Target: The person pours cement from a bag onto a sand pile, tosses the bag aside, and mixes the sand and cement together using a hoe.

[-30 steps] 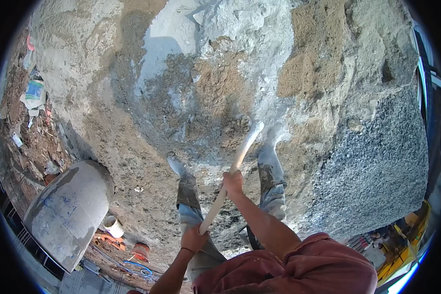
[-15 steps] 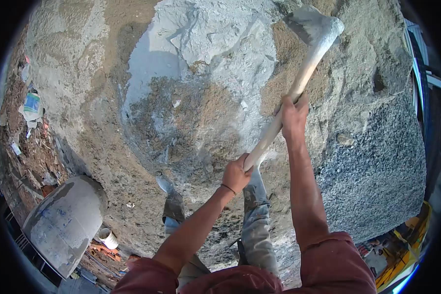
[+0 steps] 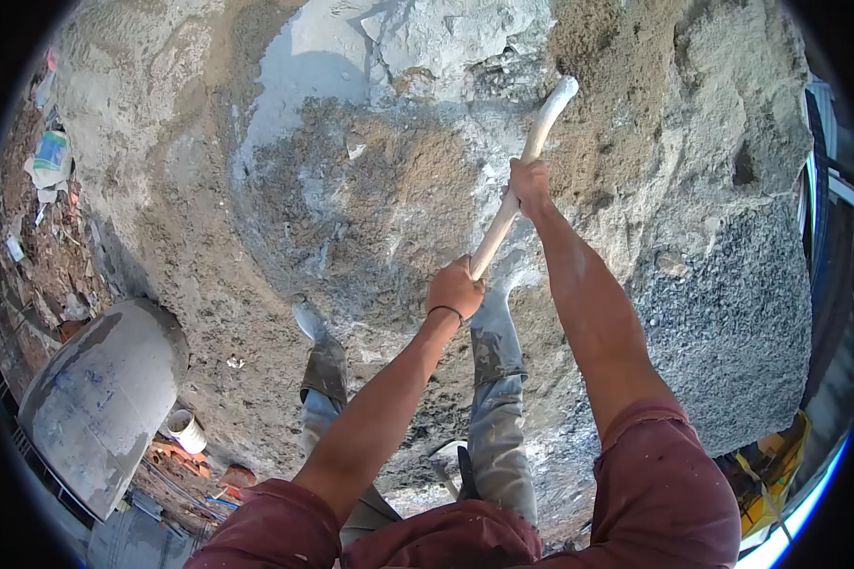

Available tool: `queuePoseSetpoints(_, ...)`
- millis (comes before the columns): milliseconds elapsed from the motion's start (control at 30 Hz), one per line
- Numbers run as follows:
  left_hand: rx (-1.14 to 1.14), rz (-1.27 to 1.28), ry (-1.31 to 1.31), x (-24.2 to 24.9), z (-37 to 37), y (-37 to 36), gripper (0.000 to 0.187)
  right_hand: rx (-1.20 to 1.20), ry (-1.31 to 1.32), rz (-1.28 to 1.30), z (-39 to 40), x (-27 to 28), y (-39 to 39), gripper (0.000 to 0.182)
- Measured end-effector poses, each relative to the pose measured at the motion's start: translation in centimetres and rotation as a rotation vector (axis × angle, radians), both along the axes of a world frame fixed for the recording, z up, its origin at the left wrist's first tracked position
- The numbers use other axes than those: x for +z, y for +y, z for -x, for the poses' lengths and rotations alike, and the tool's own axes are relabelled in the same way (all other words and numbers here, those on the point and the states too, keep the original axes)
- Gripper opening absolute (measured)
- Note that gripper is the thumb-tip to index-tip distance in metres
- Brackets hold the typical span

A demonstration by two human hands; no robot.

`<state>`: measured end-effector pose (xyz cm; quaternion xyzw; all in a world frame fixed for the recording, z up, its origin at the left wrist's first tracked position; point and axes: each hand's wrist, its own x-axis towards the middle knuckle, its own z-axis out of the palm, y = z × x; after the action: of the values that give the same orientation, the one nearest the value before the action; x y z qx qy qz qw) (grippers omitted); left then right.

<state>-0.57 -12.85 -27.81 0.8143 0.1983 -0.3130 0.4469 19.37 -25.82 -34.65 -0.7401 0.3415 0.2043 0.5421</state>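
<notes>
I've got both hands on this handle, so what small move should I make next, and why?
Probably draw the handle slightly toward your feet. Your left hand and right hand are both closed around it, and its far end lies out between grey powder and brown sand, so a pull might bring some material nearer.

The shirt (image 3: 474, 537) is a dull maroon, with loose, short sleeves (image 3: 669, 498) that crease in soft folds and carry a scatter of small pale flecks. A thin dark band (image 3: 446, 307) circles the left wrist (image 3: 441, 321). The trousers (image 3: 501, 441) are faded grey-blue and wrinkled, with a darker, dirt-stained section around each shin (image 3: 495, 353), and the footwear (image 3: 309, 322) below is coated in pale grey dust, its kind hard to tell.
</notes>
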Motion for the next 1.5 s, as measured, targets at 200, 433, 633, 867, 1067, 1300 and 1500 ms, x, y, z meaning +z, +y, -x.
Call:
queuePoseSetpoints(200,-0.038,-0.022,0.234,6.3,19.1,5.3,0.032,0.071,0.337,-0.167,20.4,1.1,4.0,0.042)
queuePoseSetpoints(433,-0.204,-0.185,0.402,19.1,31.5,19.4,0.035,-0.222,0.369,-0.399,41.8,9.4,13.9,0.038)
queuePoseSetpoints(633,-0.244,-0.164,0.366,21.9,34.9,19.8,0.038,-0.322,0.424,-0.503,40.5,18.1,14.0,0.040)
queuePoseSetpoints(867,0.018,0.135,-0.219,6.8,12.3,1.8,0.042,-0.017,-0.252,-0.089,12.2,18.3,0.6,0.024)
queuePoseSetpoints(1067,0.020,0.211,-0.263,5.6,-18.7,-4.8,0.037,0.053,-0.539,0.124,-15.3,17.2,-3.6,0.038)
queuePoseSetpoints(1300,0.120,0.185,-0.071,-2.6,-13.9,-0.7,0.036,0.060,-0.088,0.070,-13.6,1.9,1.6,0.050)
queuePoseSetpoints(1500,0.017,0.085,0.166,0.3,4.5,1.3,0.037,0.049,0.120,-0.026,5.4,1.0,2.1,0.042)
